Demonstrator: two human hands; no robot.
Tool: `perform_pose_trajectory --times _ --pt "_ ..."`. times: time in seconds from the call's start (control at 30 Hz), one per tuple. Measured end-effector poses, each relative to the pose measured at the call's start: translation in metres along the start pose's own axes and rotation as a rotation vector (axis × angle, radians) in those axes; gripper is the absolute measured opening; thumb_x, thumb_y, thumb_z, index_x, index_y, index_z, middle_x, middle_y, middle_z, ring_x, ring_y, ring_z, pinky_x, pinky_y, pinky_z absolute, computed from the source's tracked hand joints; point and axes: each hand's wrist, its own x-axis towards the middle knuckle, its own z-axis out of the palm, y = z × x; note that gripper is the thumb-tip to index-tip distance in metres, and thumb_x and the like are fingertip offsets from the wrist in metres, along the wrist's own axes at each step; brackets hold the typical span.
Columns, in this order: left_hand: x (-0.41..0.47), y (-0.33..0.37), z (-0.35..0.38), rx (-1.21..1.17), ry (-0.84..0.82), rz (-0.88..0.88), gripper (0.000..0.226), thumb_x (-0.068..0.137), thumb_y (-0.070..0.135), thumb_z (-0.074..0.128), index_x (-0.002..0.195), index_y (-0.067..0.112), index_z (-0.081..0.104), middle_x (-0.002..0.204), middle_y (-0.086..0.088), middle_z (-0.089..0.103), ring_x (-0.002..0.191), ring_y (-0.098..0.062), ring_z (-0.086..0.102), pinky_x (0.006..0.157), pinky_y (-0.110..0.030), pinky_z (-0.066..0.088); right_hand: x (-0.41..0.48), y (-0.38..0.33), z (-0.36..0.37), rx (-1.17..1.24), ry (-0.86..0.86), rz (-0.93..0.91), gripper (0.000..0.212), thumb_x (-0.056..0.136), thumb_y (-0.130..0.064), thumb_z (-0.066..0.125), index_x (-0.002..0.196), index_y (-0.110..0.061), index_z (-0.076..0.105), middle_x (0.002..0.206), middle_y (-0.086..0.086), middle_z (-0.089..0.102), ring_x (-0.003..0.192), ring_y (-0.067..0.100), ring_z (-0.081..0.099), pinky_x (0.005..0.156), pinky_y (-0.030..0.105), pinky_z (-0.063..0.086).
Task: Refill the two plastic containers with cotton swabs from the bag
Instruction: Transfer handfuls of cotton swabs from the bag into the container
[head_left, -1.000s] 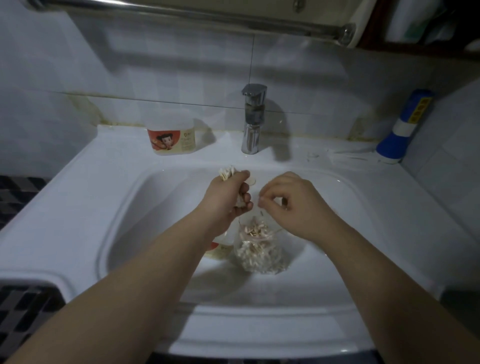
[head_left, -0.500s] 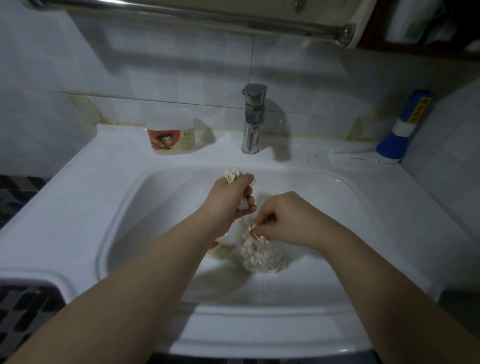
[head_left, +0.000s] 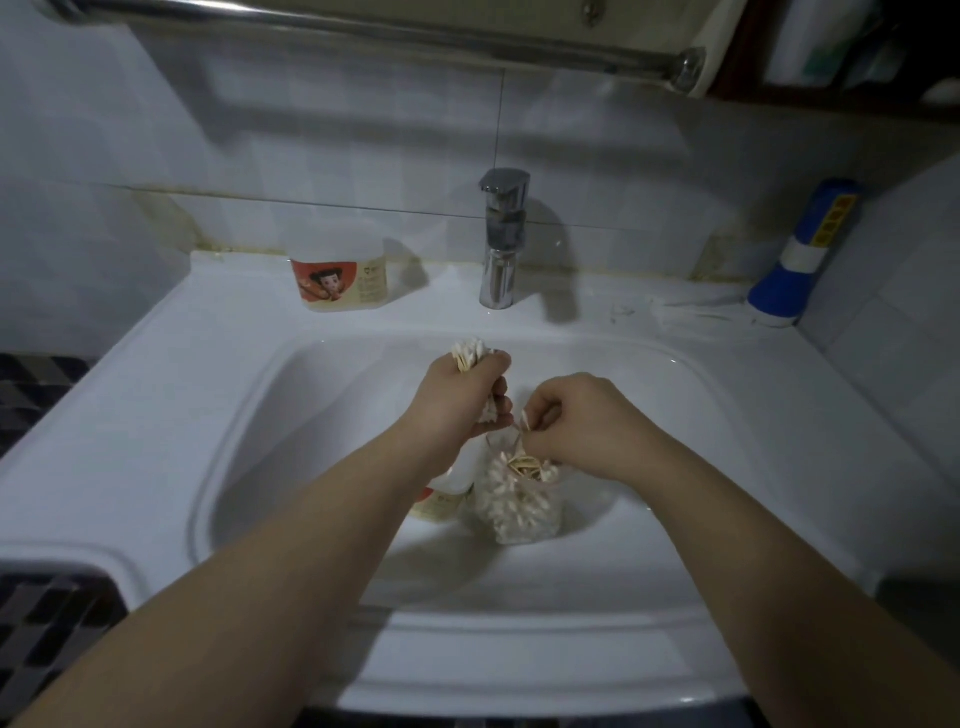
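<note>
Within the last second the right hand (head_left: 587, 421) has been dipped into the bag (head_left: 519, 506) and raised again. A few cotton swabs (head_left: 525, 419) are now pinched between its curled thumb and fingertips, just above the bag's mouth. Another small batch is thus judged to be on its way to the bundle (head_left: 470, 354) gripped in the left hand (head_left: 462, 402), whose fingers are closed tightly around it, with white tips showing above the fist. The bag is seen directly beneath the right hand, in the sink (head_left: 249, 415). One container (head_left: 444, 506) is half hidden under the left wrist. The second container (head_left: 340, 275) stands well beyond the left hand, by the wall. How full either is cannot be told.
</note>
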Motion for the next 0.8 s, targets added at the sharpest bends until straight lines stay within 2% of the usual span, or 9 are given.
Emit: perform_pose_trajectory --times 0.13,0.27,0.4,0.53,0.6,0.7,0.73,0.8 --pt "-0.001 0.000 0.003 0.061 0.002 0.027 0.013 0.098 0.018 0.064 0.089 0.010 0.062 0.059 0.002 0.061 0.051 -0.015 0.060 0.058 -0.030 0.058 0.002 0.000 -0.007 0.181 0.153 0.004 0.016 0.072 -0.008 0.077 0.069 -0.022 0.070 0.070 0.005 0.072 0.058 0.019 0.071 0.066 0.036 0.062" --pt "-0.002 -0.002 0.004 0.102 0.009 0.067 0.015 0.100 0.020 0.062 0.091 0.008 0.063 0.064 0.000 0.063 0.055 -0.015 0.062 0.061 -0.030 0.059 0.002 0.001 -0.015 0.303 0.194 0.012 0.014 0.076 -0.006 0.075 0.076 -0.020 0.070 0.069 0.008 0.070 0.058 0.018 0.071 0.063 0.029 0.055" --pt "-0.003 -0.002 0.005 0.156 0.028 0.108 0.017 0.103 0.023 0.057 0.101 0.009 0.066 0.082 -0.001 0.073 0.073 -0.013 0.069 0.063 -0.027 0.058 0.001 0.001 -0.017 0.383 0.176 -0.014 0.015 0.082 -0.004 0.075 0.088 -0.018 0.071 0.070 0.005 0.071 0.058 0.018 0.070 0.060 0.023 0.053" --pt "-0.006 -0.001 0.005 0.257 -0.052 0.172 0.025 0.106 0.025 0.053 0.107 0.005 0.067 0.097 -0.003 0.078 0.092 -0.016 0.075 0.078 -0.029 0.059 0.003 0.000 -0.015 0.445 0.201 -0.060 0.020 0.084 0.000 0.075 0.093 -0.017 0.073 0.069 0.000 0.069 0.055 0.016 0.067 0.057 0.020 0.051" --pt "-0.009 0.000 0.005 0.327 -0.113 0.208 0.026 0.107 0.024 0.051 0.104 0.005 0.069 0.095 -0.001 0.078 0.092 -0.014 0.075 0.083 -0.028 0.058 0.004 0.000 -0.015 0.503 0.244 -0.083 0.025 0.084 0.003 0.074 0.095 -0.020 0.073 0.070 -0.001 0.069 0.055 0.015 0.066 0.058 0.021 0.053" --pt "-0.016 -0.001 0.008 0.351 -0.253 0.230 0.030 0.109 0.021 0.047 0.093 0.009 0.070 0.088 -0.010 0.074 0.089 -0.027 0.073 0.086 -0.044 0.057 0.007 0.002 -0.014 0.547 0.263 -0.129 0.035 0.086 0.004 0.073 0.104 -0.025 0.073 0.071 -0.004 0.067 0.059 0.018 0.070 0.063 0.026 0.057" --pt "-0.017 -0.001 0.008 0.337 -0.284 0.224 0.031 0.109 0.021 0.046 0.091 0.010 0.069 0.090 -0.014 0.074 0.089 -0.031 0.073 0.086 -0.047 0.057 0.008 0.003 -0.013 0.557 0.255 -0.141 0.037 0.086 0.005 0.072 0.105 -0.027 0.073 0.070 -0.006 0.067 0.060 0.019 0.071 0.064 0.026 0.058" --pt "-0.019 -0.001 0.008 0.325 -0.298 0.226 0.029 0.108 0.020 0.049 0.090 0.011 0.069 0.094 -0.017 0.074 0.080 -0.027 0.070 0.077 -0.043 0.057 0.009 0.004 -0.011 0.561 0.237 -0.154 0.040 0.086 0.006 0.072 0.098 -0.031 0.076 0.071 -0.005 0.069 0.061 0.020 0.072 0.064 0.025 0.057"
